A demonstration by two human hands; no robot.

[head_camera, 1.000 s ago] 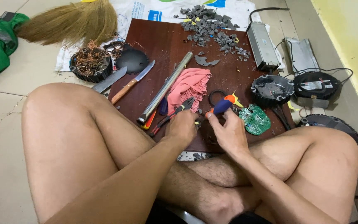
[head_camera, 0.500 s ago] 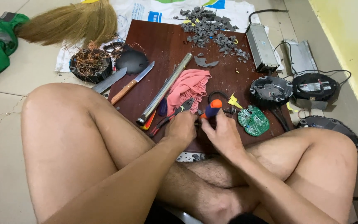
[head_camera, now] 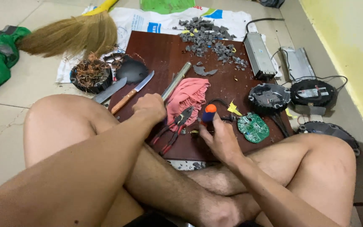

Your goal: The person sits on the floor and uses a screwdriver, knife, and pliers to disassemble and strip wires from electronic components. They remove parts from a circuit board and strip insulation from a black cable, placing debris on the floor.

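While the right hand gripped it, these things lay about:

Screwdriver: one, with a smooth blue handle capped in orange, standing upright over the near edge of the board, just left of the circuit board; the right fingers were curled shut around its lower handle.
Left hand: closed in a loose fist, resting on the board at the near end of the metal rod; whether the fingers held anything could not be told.
Pliers: one pair, dark steel jaws, red grips, lying between the two hands.
Cloth: one, pink, soft and crumpled, touching the pliers.
Metal rod: one, dull grey, straight and round.
Circuit board: one, green, roundish, flat.
Knife: one, wooden handle, steel blade.
Board: one dark red-brown panel, glossy, lying on the tiled floor.
Grey fragments: a scattered heap, jagged, too many to count.
Round black housings: three, ribbed, at the right.
Broom: one, straw-coloured bristles.
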